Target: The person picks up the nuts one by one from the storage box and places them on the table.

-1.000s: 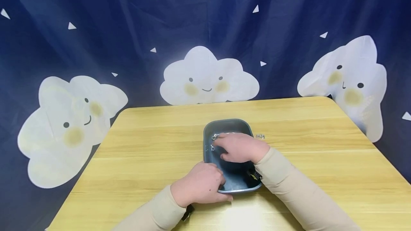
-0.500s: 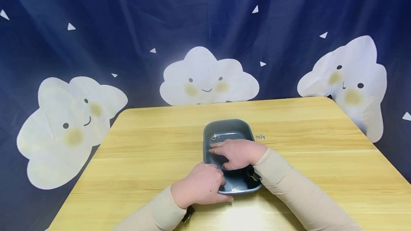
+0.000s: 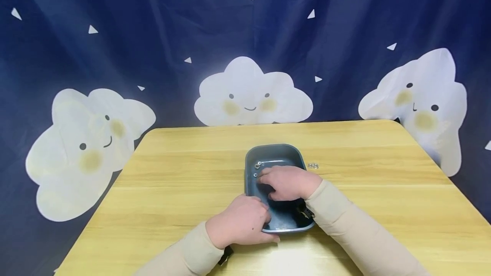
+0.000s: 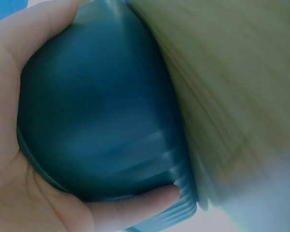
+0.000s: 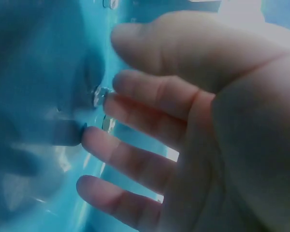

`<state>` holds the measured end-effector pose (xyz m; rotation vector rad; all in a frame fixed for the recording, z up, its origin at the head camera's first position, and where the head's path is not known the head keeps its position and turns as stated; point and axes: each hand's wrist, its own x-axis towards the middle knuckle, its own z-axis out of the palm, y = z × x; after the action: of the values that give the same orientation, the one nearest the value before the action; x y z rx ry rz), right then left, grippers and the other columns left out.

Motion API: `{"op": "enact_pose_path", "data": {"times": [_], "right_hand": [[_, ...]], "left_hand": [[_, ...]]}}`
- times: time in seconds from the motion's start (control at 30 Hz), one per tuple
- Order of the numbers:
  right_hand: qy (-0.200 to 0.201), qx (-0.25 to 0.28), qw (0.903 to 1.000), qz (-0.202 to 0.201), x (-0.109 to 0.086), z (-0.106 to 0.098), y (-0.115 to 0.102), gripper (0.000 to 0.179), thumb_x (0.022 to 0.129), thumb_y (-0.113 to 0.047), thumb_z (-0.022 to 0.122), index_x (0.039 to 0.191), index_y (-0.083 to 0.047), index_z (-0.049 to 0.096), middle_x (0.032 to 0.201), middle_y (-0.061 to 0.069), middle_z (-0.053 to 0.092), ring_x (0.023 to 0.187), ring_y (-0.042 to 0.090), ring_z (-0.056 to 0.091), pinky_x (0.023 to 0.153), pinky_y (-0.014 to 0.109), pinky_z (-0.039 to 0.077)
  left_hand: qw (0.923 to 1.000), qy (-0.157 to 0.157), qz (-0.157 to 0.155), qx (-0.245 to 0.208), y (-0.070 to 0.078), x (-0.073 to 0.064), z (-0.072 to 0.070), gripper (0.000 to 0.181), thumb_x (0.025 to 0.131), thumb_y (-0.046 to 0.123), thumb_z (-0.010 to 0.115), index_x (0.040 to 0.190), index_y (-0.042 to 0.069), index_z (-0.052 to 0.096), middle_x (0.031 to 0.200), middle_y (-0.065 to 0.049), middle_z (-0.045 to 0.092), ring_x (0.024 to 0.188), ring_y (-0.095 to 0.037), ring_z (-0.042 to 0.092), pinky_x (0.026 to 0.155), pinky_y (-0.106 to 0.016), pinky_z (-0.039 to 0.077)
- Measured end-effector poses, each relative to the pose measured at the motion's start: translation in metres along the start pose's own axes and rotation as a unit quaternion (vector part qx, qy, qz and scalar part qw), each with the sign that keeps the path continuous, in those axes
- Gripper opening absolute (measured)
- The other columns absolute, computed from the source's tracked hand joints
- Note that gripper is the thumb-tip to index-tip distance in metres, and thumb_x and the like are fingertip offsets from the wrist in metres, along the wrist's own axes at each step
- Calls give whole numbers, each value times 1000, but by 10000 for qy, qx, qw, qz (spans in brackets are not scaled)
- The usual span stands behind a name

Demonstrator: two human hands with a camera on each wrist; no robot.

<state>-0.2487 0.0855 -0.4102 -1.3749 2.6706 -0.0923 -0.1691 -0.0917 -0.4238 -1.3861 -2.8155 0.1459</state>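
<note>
A dark blue-green rectangular tray point(image 3: 281, 218) stands on the wooden table. My left hand point(image 3: 239, 221) grips its near left corner, fingers over the rim; in the left wrist view the hand curls round the tray's outer wall point(image 4: 96, 101). My right hand point(image 3: 290, 183) reaches inside, fingers lightly bent and spread. Small metal nuts point(image 3: 257, 166) lie near the tray's far left corner, and a single nut point(image 3: 255, 175) sits just beyond the fingertips. In the right wrist view a nut point(image 5: 99, 95) is at the fingertips and another nut point(image 5: 107, 123) lies close by; the thumb stands apart.
Several more nuts point(image 3: 313, 165) lie on the table point(image 3: 172, 182) just right of the tray. Behind the table's far edge hangs a dark blue curtain point(image 3: 215, 20) with smiling clouds.
My right hand has drawn nearer within the tray, then shifted slightly right, baring a nut by the left wall. The left hand keeps its hold. The head view has shifted slightly.
</note>
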Motion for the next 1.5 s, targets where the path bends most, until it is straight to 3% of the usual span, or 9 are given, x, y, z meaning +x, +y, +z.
{"op": "enact_pose_path", "data": {"times": [0.17, 0.37, 0.57, 0.7, 0.87, 1.07, 1.2, 1.4, 1.5], "right_hand": [[246, 38, 9997, -34, 0, 5, 2, 19, 83, -10, 73, 102, -11, 74, 94, -4, 57, 82, 13, 59, 78, 30, 52], [41, 281, 9990, 335, -2, 7, 2, 15, 81, -4, 71, 89, -17, 69, 85, -8, 50, 73, 11, 53, 72, 29, 51], [-241, 446, 9969, 600, -5, 5, 2, 19, 80, 0, 70, 82, -18, 62, 79, -8, 53, 70, 12, 52, 70, 30, 49], [-379, 465, 9956, 721, -5, 5, 1, 22, 79, 1, 69, 79, -19, 59, 75, -7, 55, 67, 13, 51, 67, 30, 48], [-534, 419, 9941, 844, -5, 5, -4, 24, 80, -3, 71, 77, -20, 55, 70, -7, 53, 64, 14, 50, 64, 31, 47], [-533, 377, 9941, 872, -5, 3, -7, 24, 80, -5, 73, 75, -22, 57, 68, -9, 53, 62, 12, 51, 63, 30, 48], [-548, 410, 9943, 819, -4, 3, -7, 23, 81, -6, 73, 73, -21, 57, 66, -9, 53, 60, 12, 49, 61, 29, 46], [-525, 387, 9950, 751, -4, 3, -4, 24, 82, -8, 72, 72, -21, 55, 63, -9, 51, 58, 12, 48, 60, 29, 45], [-487, 312, 9955, 748, -5, 2, -2, 24, 81, -7, 71, 70, -21, 55, 63, -9, 51, 58, 12, 48, 60, 29, 46]], "left_hand": [[9999, 94, 34, 23, 0, -1, 1, 51, 84, 75, 61, 59, 30, 54, 62, 17, 43, 68, -7, 52, 53, -28, 35], [9998, 174, 81, 15, 0, -2, 2, 52, 83, 75, 61, 59, 30, 53, 62, 17, 41, 67, -7, 51, 52, -28, 33], [9998, 178, 133, 2, -1, -2, 0, 51, 83, 74, 62, 60, 30, 51, 64, 17, 41, 69, -7, 51, 52, -28, 33], [9991, 118, 398, -120, -5, -3, -2, 48, 85, 69, 65, 63, 28, 51, 67, 16, 43, 73, -7, 51, 57, -25, 36], [9980, 110, 544, -316, -15, -7, -7, 41, 82, 63, 72, 72, 26, 59, 73, 15, 44, 80, -7, 48, 67, -20, 40], [9969, 184, 698, -321, -29, -10, -11, 39, 76, 64, 78, 81, 27, 68, 81, 15, 49, 87, -10, 47, 74, -22, 41], [9967, 337, 697, -223, -36, -10, -10, 42, 70, 68, 79, 78, 29, 68, 79, 16, 48, 86, -10, 45, 74, -25, 40], [9956, 305, 855, -250, -39, -8, -6, 49, 71, 72, 76, 64, 28, 56, 68, 17, 40, 73, -10, 36, 63, -21, 31], [9945, 331, 953, -266, -39, -6, -3, 52, 72, 70, 77, 61, 27, 51, 66, 16, 37, 71, -10, 34, 65, -21, 29]]}}
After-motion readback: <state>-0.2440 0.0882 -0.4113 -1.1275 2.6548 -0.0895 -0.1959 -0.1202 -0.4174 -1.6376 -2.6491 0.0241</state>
